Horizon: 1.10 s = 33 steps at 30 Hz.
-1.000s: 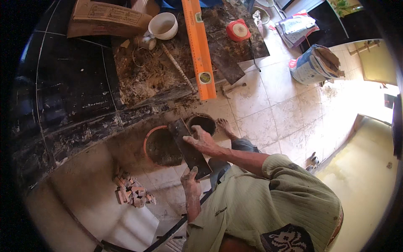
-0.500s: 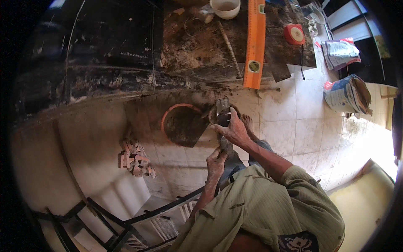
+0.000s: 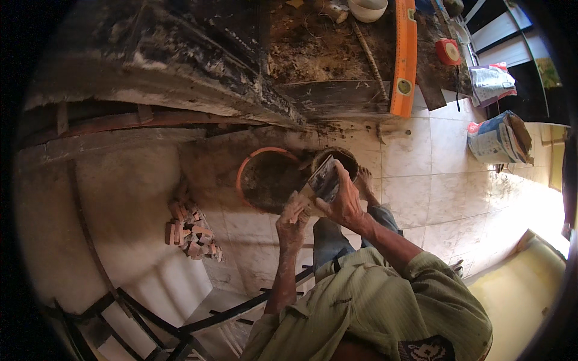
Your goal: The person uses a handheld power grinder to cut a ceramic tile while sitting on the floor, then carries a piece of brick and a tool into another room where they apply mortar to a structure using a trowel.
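My right hand (image 3: 342, 201) grips a dark rectangular slab (image 3: 323, 180) along its right side, and my left hand (image 3: 292, 216) has its curled fingers at the slab's lower-left end. I hold the slab tilted over the near part of a round dark bucket (image 3: 341, 155), hiding some of its opening. Left of the bucket stands a wide orange-rimmed tub (image 3: 266, 177) with dark grey material inside. My bare foot rests on the floor just right of the bucket.
Above lies a dirty worktop (image 3: 307, 48) with an orange level (image 3: 403, 66), white bowl (image 3: 367, 9), rod (image 3: 370, 60) and red tape measure (image 3: 448, 52). Bags (image 3: 500, 138) stand right, broken bricks (image 3: 192, 231) lie left. A black railing (image 3: 205, 322) runs below; tiled floor (image 3: 403, 198) surrounds my feet.
The slab, first held lengthwise away from me, is now tilted toward the upper right, seeming shorter. My left hand has moved up along with it. The view has shifted, putting worktop items farther right.
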Each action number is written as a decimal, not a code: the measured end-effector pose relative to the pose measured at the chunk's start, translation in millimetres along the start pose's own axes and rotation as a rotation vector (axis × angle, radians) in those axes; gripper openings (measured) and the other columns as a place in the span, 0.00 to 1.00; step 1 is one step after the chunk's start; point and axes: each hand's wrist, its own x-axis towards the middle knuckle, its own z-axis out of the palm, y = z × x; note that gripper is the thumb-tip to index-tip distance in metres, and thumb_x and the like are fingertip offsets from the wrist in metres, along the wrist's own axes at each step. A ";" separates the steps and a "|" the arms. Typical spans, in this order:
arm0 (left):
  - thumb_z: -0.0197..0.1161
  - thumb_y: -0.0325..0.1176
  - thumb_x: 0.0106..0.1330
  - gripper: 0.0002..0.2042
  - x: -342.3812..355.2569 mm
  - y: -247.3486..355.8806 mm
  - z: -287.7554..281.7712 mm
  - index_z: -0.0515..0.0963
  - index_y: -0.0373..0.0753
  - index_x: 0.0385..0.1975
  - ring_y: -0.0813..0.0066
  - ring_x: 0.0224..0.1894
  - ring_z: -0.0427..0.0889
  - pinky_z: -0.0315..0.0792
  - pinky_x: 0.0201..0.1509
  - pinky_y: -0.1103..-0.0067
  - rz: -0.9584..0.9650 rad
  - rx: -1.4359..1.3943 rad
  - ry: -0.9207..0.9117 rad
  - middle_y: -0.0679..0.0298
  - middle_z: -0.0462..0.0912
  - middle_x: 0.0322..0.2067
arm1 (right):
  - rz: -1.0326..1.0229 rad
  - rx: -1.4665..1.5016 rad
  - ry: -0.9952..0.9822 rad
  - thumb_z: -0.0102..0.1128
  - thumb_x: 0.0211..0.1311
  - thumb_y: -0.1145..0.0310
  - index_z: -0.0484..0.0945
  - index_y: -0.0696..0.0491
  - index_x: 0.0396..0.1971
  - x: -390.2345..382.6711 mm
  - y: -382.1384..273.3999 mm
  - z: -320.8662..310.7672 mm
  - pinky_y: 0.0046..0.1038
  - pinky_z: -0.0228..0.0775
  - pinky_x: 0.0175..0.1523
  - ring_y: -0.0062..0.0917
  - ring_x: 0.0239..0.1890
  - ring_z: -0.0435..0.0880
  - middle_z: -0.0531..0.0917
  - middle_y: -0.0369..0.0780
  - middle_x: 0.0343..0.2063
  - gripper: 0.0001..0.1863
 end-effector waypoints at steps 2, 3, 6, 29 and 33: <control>0.62 0.37 0.65 0.26 11.9 52.3 -0.5 0.66 0.29 0.59 0.66 0.59 0.70 0.67 0.61 0.71 -0.045 -0.178 0.017 0.54 0.70 0.57 | -0.062 -0.040 0.035 0.74 0.37 0.69 0.46 0.58 0.65 -4.9 -5.0 13.0 0.40 0.67 0.56 0.48 0.54 0.70 0.67 0.55 0.54 0.55; 0.62 0.39 0.65 0.28 17.0 64.7 -2.2 0.64 0.30 0.60 0.65 0.59 0.70 0.67 0.60 0.72 -0.018 -0.152 0.010 0.54 0.70 0.57 | -0.091 -0.043 0.021 0.73 0.37 0.69 0.47 0.58 0.65 -6.4 -9.4 18.2 0.40 0.68 0.56 0.48 0.54 0.70 0.67 0.54 0.55 0.55; 0.62 0.42 0.65 0.29 25.3 68.5 -12.3 0.64 0.30 0.60 0.65 0.57 0.71 0.69 0.58 0.74 -0.003 -0.002 -0.048 0.54 0.72 0.55 | -0.168 -0.054 0.018 0.74 0.37 0.69 0.47 0.58 0.65 -11.8 -8.1 35.5 0.41 0.68 0.55 0.49 0.54 0.70 0.66 0.54 0.55 0.55; 0.65 0.39 0.62 0.23 44.5 -23.5 -1.3 0.70 0.26 0.49 0.61 0.42 0.80 0.77 0.50 0.63 -0.146 -0.409 0.351 0.53 0.78 0.41 | 0.452 0.154 0.068 0.64 0.55 0.58 0.67 0.63 0.54 -23.3 180.2 -27.3 0.39 0.67 0.53 0.43 0.51 0.74 0.77 0.52 0.46 0.32; 0.63 0.38 0.63 0.20 44.0 -68.1 -25.2 0.71 0.28 0.45 0.60 0.41 0.80 0.76 0.49 0.64 -0.189 -0.404 0.503 0.52 0.78 0.41 | 0.548 0.169 0.137 0.61 0.58 0.61 0.72 0.63 0.49 -33.8 237.0 -23.1 0.36 0.73 0.43 0.43 0.41 0.81 0.79 0.51 0.40 0.25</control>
